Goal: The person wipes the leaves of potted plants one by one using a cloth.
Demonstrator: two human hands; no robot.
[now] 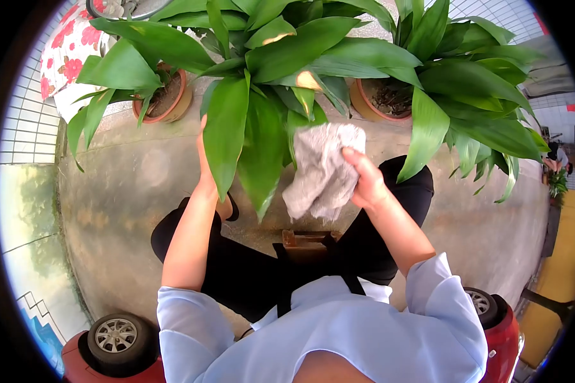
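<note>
The right hand (pixel 367 184) has its fingers closed on the cloth (pixel 322 175). The left hand's (pixel 205 156) are behind a leaf (pixel 227 134), grip unclear; light support avoids creasing it

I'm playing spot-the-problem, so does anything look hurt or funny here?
Yes. Above the cloth, one leaf has a pale tan patch, and another leaf higher up has a tan edge. They look damaged because the rest are mostly green.
</note>
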